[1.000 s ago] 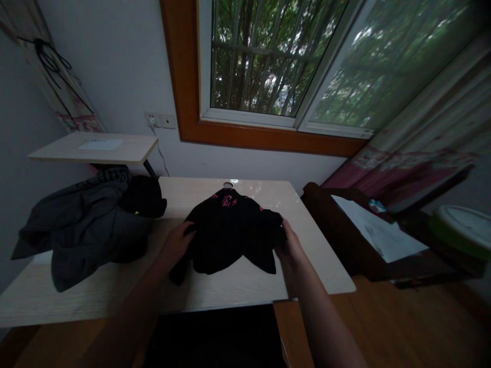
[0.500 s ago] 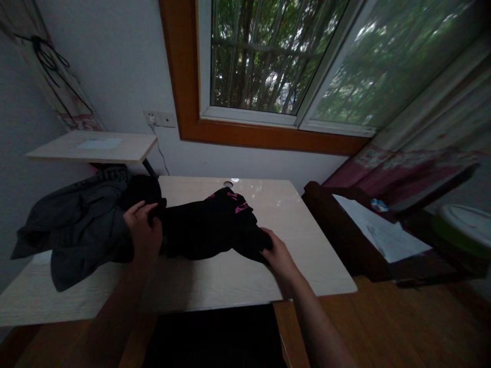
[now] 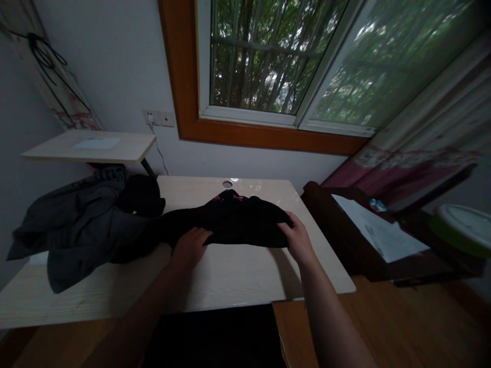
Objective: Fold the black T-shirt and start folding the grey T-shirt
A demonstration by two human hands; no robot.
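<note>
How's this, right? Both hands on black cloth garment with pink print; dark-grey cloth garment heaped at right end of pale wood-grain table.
Wrong end: head view shows dark-grey cloth garment heaped at left end of pale wood-grain table. Rest stands: left hand and right hand on the black cloth garment with pink print.

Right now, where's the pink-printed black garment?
Head view, centre: black garment is in left hand and right hand, right of the grey garment, near the desk hole.
</note>
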